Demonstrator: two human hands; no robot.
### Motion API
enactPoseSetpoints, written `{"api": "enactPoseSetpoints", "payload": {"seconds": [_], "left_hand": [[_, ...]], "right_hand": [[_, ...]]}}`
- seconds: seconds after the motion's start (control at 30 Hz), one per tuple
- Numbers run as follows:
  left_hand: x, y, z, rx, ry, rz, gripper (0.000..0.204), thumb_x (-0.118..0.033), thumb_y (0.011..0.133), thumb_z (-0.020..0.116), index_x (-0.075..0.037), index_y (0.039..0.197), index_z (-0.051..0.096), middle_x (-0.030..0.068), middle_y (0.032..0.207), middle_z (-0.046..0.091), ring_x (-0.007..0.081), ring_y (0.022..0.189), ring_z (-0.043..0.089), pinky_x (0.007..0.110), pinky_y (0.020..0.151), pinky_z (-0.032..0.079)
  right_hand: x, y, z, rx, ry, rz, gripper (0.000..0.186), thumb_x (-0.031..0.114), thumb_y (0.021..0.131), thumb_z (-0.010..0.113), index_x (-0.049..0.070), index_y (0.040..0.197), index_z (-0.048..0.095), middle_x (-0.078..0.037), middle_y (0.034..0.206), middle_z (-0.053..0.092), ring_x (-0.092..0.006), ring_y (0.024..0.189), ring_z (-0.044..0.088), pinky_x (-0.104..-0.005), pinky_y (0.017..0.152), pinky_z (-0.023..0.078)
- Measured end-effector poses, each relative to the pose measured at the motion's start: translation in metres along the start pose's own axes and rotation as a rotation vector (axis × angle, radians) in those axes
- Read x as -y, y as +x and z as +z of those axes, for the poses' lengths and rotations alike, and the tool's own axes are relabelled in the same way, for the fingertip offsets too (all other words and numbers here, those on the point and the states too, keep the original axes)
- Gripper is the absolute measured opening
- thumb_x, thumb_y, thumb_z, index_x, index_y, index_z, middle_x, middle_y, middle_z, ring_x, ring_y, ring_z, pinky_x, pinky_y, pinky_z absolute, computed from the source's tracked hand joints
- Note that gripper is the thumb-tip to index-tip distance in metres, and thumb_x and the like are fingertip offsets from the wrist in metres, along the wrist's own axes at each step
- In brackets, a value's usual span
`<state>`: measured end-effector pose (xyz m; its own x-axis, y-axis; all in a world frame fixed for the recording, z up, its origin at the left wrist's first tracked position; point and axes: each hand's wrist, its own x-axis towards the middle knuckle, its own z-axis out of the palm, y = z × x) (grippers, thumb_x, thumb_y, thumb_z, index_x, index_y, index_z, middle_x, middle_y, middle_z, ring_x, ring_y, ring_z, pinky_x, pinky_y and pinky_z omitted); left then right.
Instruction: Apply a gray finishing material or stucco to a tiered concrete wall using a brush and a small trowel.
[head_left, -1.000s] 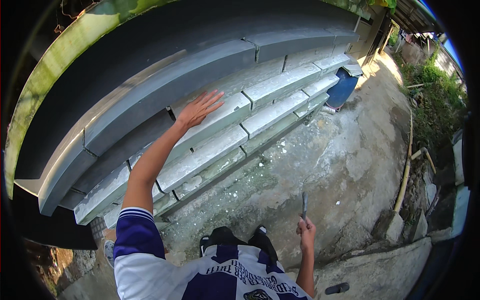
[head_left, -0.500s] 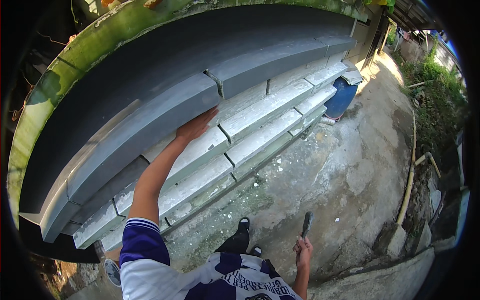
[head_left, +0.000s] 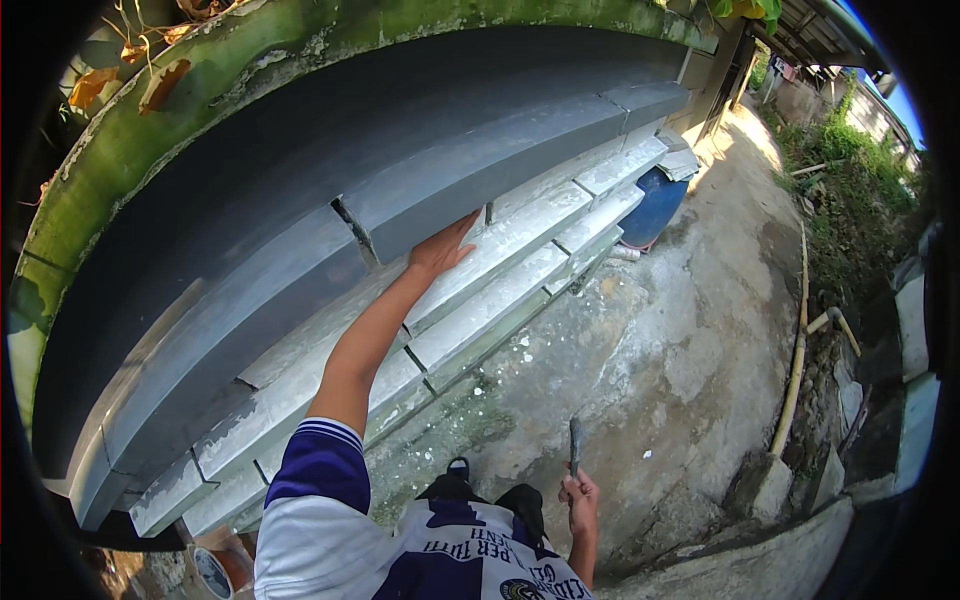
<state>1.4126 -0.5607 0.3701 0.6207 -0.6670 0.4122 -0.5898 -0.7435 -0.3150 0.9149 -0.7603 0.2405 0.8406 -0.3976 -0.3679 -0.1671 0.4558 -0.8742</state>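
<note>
My left hand [head_left: 443,248] lies flat, fingers stretched out, against the whitish, patchy band of the stepped wall [head_left: 520,245], just under its dark grey painted ledge [head_left: 480,180]. Nothing shows in that hand. Low in front of my body, my right hand [head_left: 580,500] is closed around a slim grey hand tool [head_left: 575,445]. The tool points up and has a flat, scraper-like end; its exact kind is hard to make out. Dark vertical gaps split the wall's ledges into blocks.
A blue barrel [head_left: 657,207] stands at the wall's far end. White flakes dot the concrete path [head_left: 680,340]. Along the right side run a bamboo pole [head_left: 795,370] and plants [head_left: 840,180]. Near my left side sits a bucket [head_left: 213,572]. A mossy green rim [head_left: 300,55] curves overhead.
My left hand has slid to the right along the wall, past the gap in the grey ledge. My body has stepped rightward too. The right hand keeps its hold on the tool.
</note>
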Motion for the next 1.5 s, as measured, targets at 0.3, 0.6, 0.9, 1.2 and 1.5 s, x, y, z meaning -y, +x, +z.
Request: {"api": "enactPoseSetpoints", "payload": {"seconds": [0.3,0.6,0.9,1.2,1.5], "left_hand": [[-0.044,-0.021,0.055,0.111,-0.409,0.025,0.081,-0.060,0.092,0.036,0.000,0.145,0.026,0.0186,0.153,0.021,0.0325,0.143,0.015,0.040,0.117,0.014],[-0.189,-0.021,-0.019,0.078,-0.722,-0.190,0.069,-0.035,0.090,0.053,-0.006,0.146,0.027,0.0172,0.154,0.020,0.0337,0.143,0.016,0.046,0.114,0.020],[-0.044,0.018,-0.033,-0.085,0.145,-0.215,0.068,-0.017,0.082,0.054,-0.005,0.144,0.030,0.0122,0.150,0.031,0.0291,0.138,0.029,0.043,0.113,0.025],[-0.020,0.016,-0.020,0.018,0.188,-0.045,0.065,-0.038,0.086,0.059,-0.016,0.144,0.037,0.0076,0.150,0.033,0.0253,0.141,0.024,0.041,0.112,0.028],[-0.056,-0.098,-0.067,-0.317,-0.593,-0.743,0.045,-0.019,0.088,0.058,0.001,0.127,0.049,0.0205,0.128,0.051,0.0388,0.126,0.043,0.041,0.105,0.033]], "right_hand": [[0.030,0.012,-0.056,0.124,-0.233,0.057,0.037,0.011,0.089,0.063,-0.001,0.123,0.059,0.006,0.062,0.045,-0.0049,0.054,0.040,-0.0221,0.051,0.032],[0.057,0.015,-0.133,0.112,-0.222,0.047,0.038,0.010,0.089,0.062,0.002,0.125,0.058,0.007,0.063,0.044,-0.0037,0.055,0.040,-0.0215,0.051,0.032],[0.058,-0.001,-0.180,-0.059,-0.328,0.016,0.036,0.009,0.088,0.063,0.002,0.123,0.060,0.007,0.061,0.044,-0.0042,0.054,0.041,-0.0220,0.050,0.033],[0.029,0.009,-0.148,-0.057,-0.231,0.066,0.028,0.009,0.088,0.062,0.002,0.115,0.064,0.006,0.061,0.044,-0.0052,0.055,0.041,-0.0227,0.052,0.032],[0.034,0.031,-0.104,0.034,-0.255,0.056,0.027,0.009,0.090,0.061,0.001,0.115,0.064,0.010,0.065,0.042,-0.0019,0.056,0.036,-0.0212,0.051,0.028]]}}
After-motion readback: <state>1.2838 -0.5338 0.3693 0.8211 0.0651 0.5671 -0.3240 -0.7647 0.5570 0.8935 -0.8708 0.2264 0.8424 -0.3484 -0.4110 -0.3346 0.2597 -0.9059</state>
